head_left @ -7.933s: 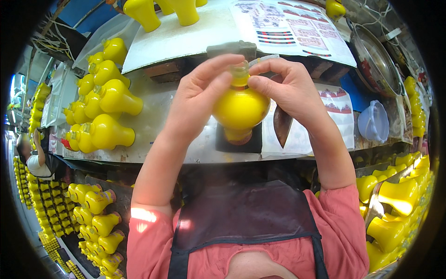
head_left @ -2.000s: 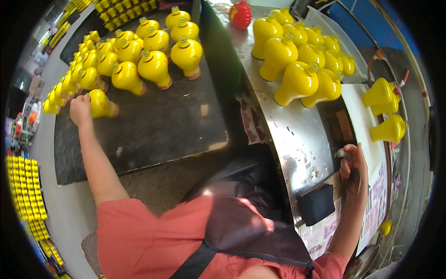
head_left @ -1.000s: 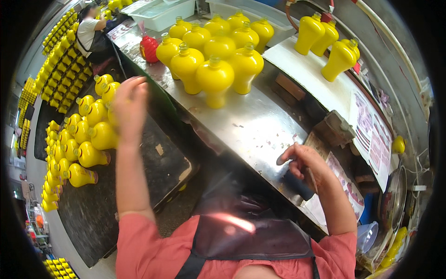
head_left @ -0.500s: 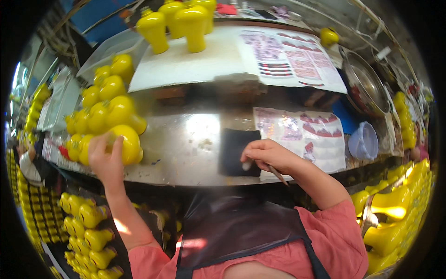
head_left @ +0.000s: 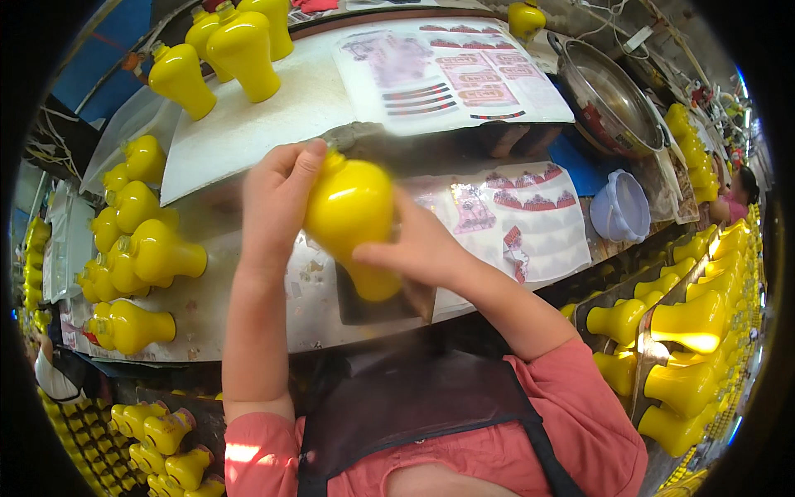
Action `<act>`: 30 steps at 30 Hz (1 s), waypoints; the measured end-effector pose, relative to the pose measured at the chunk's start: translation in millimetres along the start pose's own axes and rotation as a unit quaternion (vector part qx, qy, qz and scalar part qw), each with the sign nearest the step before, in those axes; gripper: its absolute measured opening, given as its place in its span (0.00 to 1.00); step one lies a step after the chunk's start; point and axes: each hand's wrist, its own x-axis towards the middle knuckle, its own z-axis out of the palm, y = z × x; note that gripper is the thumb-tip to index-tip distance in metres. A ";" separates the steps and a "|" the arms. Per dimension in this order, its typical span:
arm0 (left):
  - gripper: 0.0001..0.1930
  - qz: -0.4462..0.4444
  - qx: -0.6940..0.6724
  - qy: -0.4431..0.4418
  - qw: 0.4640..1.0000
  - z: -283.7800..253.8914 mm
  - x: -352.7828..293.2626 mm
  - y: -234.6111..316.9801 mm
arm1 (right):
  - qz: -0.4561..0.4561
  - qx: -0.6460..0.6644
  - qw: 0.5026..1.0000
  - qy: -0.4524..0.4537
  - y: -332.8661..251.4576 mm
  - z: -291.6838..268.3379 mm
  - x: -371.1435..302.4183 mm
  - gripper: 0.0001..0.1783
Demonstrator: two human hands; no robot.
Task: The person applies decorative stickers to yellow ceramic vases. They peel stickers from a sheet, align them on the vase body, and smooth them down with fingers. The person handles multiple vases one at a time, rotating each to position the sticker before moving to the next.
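Both hands grip one glossy yellow vase with rounded shoulders and a narrow neck [head_left: 352, 207], held above the work surface in front of the person's chest. The left hand [head_left: 277, 196] wraps the upper left side, its thumb up by the neck; the right hand [head_left: 411, 242] clasps the lower right side, its thumb laid across the front (most of its fingers are hidden behind the body). The vase leans, neck toward the upper left and foot toward the person. Beneath the foot lies a flat black pad [head_left: 353, 305]; whether the two touch, I cannot tell. A brown, flat, pointed tool [head_left: 421, 301] shows just below the right hand, and whether the fingers grasp it as well cannot be told.

The pad rests on a shiny grey metal tabletop [head_left: 244, 311]. To its right lies a white sheet printed with red and purple patterns [head_left: 542, 248], and beyond that stands a pale lavender plastic bucket [head_left: 619, 207]. A cluster of similar glossy yellow vases [head_left: 166, 253] occupies the left end of the tabletop. Behind, a raised white board [head_left: 281, 116] bears a few more yellow vases [head_left: 242, 56] and another printed sheet [head_left: 397, 70].
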 end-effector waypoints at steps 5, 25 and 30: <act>0.35 0.139 0.136 0.008 0.981 29.1 -34.9 -62.4 | 0.076 0.093 0.993 -0.006 34.7 -1.1 15.1 0.50; 0.48 0.015 0.079 0.030 0.996 39.4 -79.5 -76.6 | 0.030 0.012 0.997 0.065 28.0 5.9 1.7 0.48; 0.48 0.039 -0.048 0.014 0.998 44.2 -75.9 -89.6 | 0.053 0.168 0.984 0.035 28.5 7.9 7.2 0.46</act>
